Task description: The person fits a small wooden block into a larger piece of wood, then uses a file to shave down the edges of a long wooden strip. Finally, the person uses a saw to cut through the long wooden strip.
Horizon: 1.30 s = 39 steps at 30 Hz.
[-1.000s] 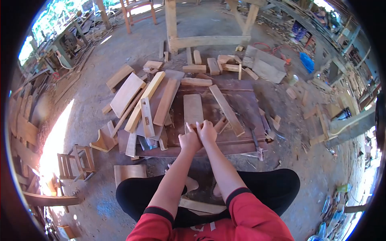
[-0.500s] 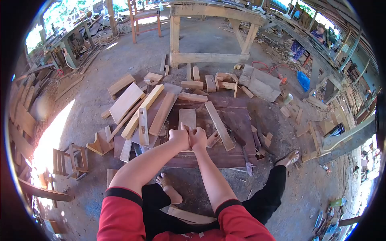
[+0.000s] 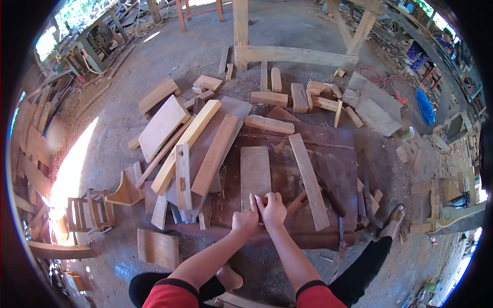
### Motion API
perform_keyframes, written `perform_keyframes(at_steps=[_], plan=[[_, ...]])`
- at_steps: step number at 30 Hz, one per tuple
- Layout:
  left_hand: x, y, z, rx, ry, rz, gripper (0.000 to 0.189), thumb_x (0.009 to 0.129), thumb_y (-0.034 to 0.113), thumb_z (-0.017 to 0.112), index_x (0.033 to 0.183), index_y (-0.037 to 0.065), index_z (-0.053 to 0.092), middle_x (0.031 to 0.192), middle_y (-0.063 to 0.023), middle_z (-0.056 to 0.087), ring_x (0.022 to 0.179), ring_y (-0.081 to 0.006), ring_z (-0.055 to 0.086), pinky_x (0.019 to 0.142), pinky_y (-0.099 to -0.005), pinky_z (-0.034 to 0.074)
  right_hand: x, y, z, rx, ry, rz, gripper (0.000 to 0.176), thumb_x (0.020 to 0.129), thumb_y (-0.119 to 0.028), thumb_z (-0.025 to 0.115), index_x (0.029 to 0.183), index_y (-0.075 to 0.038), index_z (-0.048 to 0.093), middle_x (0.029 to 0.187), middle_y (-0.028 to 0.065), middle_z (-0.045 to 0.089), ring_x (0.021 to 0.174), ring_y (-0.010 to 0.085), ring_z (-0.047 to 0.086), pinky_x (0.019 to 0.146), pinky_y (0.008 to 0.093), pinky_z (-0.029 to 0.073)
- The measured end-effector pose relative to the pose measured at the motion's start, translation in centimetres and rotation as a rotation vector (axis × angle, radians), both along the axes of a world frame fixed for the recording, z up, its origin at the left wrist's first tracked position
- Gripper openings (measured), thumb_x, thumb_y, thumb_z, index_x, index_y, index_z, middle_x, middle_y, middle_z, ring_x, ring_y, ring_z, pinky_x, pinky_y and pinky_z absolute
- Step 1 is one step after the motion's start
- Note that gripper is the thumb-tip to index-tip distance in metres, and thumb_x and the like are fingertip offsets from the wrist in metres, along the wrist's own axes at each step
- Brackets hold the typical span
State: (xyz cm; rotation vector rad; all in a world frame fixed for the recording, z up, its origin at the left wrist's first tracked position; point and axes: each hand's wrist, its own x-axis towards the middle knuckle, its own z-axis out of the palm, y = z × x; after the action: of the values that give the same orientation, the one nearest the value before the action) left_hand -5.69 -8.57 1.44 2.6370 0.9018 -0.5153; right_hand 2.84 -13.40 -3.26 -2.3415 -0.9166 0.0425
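My left hand [image 3: 245, 223] and my right hand [image 3: 272, 210] are side by side at the near part of a flat grey-brown board [image 3: 255, 172]. Both are closed with their thumbs pointing forward. Whatever is between or under the fingers is hidden. The board lies lengthwise away from me on a reddish-brown panel [image 3: 328, 149] on the ground. Right of the board lies a long wooden strip [image 3: 309, 182]. On the left, a thick wooden bar [image 3: 215, 154] and a slotted piece of wood [image 3: 183, 177] rest on other pieces.
More wood blocks [image 3: 269, 98] lie beyond the panel. A wooden workbench [image 3: 298, 54] stands at the back. Small wooden frames [image 3: 91, 210] sit at left. Dark long tools [image 3: 331, 197] lie at right, near my foot [image 3: 396, 215]. A curved wood piece [image 3: 157, 247] lies near my left knee.
My view has tilted down and shifted left. Both closed hands have drawn back toward me along the board, so more of its surface shows.
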Motion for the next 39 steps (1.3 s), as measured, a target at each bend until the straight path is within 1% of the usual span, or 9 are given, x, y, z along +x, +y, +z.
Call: perform_keyframes(at_steps=[5,7,9,11,17,21,26,31,39], plan=[[6.9,7.8,-2.3,0.153,-0.056,-0.004,0.111,0.061,0.056,0.064,0.133,-0.011,0.012,0.067,-0.0068,0.063,0.053,-0.0163,0.062,0.052,-0.0312,0.049,7.5,8.8,-1.9,-0.002,-0.096,-0.027,0.037,0.074,-0.047,0.061,0.074,-0.011,0.053,0.076,0.0104,0.054,0.06,0.032,0.059,0.049,0.0429,0.047],[11.4,13.2,-3.6,0.177,-0.191,0.054,0.105,0.065,0.049,0.063,0.134,-0.01,0.011,0.068,-0.0073,0.064,0.053,-0.0171,0.062,0.05,-0.0316,0.049,12.3,14.6,-2.5,-0.006,0.027,-0.065,0.042,0.076,-0.051,0.057,0.081,-0.009,0.057,0.082,0.0134,0.058,0.072,0.0338,0.06,0.06,0.0444,0.049],[15.3,17.3,-4.4,0.216,-0.217,0.098,0.095,0.069,0.045,0.06,0.134,-0.008,0.015,0.068,-0.005,0.064,0.056,-0.0173,0.062,0.048,-0.0318,0.047,16.3,19.1,-0.9,-0.309,0.297,-0.069,0.048,0.08,-0.053,0.05,0.09,-0.006,0.059,0.095,0.0161,0.061,0.088,0.034,0.06,0.073,0.0442,0.048],[16.6,17.9,-1.7,0.235,-0.204,0.132,0.094,0.069,0.044,0.06,0.134,-0.009,0.016,0.067,-0.006,0.063,0.055,-0.0186,0.062,0.048,-0.0326,0.048,17.4,21.0,1.2,-0.272,0.249,-0.105,0.049,0.08,-0.053,0.049,0.091,-0.006,0.06,0.096,0.0162,0.061,0.089,0.0337,0.06,0.074,0.0439,0.048],[6.0,7.5,3.5,0.14,-0.168,0.086,0.112,0.06,0.059,0.065,0.133,-0.01,0.016,0.06,-0.0035,0.06,0.048,-0.014,0.059,0.047,-0.0315,0.046,7.9,9.6,4.8,-0.121,0.201,-0.04,0.047,0.077,-0.052,0.055,0.074,-0.005,0.054,0.078,0.0173,0.059,0.073,0.0371,0.059,0.063,0.0455,0.047],[-1.1,-2.7,0.0,0.085,-0.281,0.139,0.109,0.056,0.057,0.066,0.131,-0.01,0.024,0.049,-0.0032,0.055,0.038,-0.0139,0.054,0.04,-0.0318,0.043,0.5,-1.1,1.5,-0.054,0.118,-0.057,0.04,0.073,-0.044,0.064,0.073,-0.005,0.053,0.078,0.0126,0.056,0.069,0.0339,0.058,0.059,0.043,0.047],[-0.9,-4.1,-1.7,0.168,-0.31,0.1,0.105,0.056,0.052,0.066,0.131,-0.01,0.026,0.048,-0.0029,0.055,0.038,-0.0139,0.054,0.04,-0.0302,0.045,0.3,-2.8,0.1,-0.008,0.181,-0.057,0.037,0.074,-0.043,0.063,0.073,-0.007,0.053,0.077,0.0114,0.056,0.067,0.0329,0.058,0.057,0.043,0.047],[5.1,2.6,-2.3,0.203,-0.106,0.145,0.089,0.069,0.036,0.059,0.133,-0.009,0.018,0.055,-0.0036,0.059,0.045,-0.0133,0.058,0.042,-0.0299,0.046,5.5,5.4,0.0,-0.172,0.141,-0.04,0.041,0.076,-0.048,0.059,0.077,-0.008,0.054,0.079,0.0123,0.056,0.064,0.0334,0.059,0.056,0.0447,0.048],[15.6,18.0,-3.9,0.184,-0.15,0.14,0.083,0.074,0.035,0.054,0.134,-0.008,0.016,0.069,-0.0085,0.064,0.054,-0.019,0.062,0.047,-0.0335,0.049,15.8,21.0,-1.6,-0.258,0.082,-0.044,0.048,0.082,-0.052,0.046,0.087,-0.006,0.059,0.085,0.018,0.061,0.079,0.035,0.061,0.067,0.0455,0.049]])
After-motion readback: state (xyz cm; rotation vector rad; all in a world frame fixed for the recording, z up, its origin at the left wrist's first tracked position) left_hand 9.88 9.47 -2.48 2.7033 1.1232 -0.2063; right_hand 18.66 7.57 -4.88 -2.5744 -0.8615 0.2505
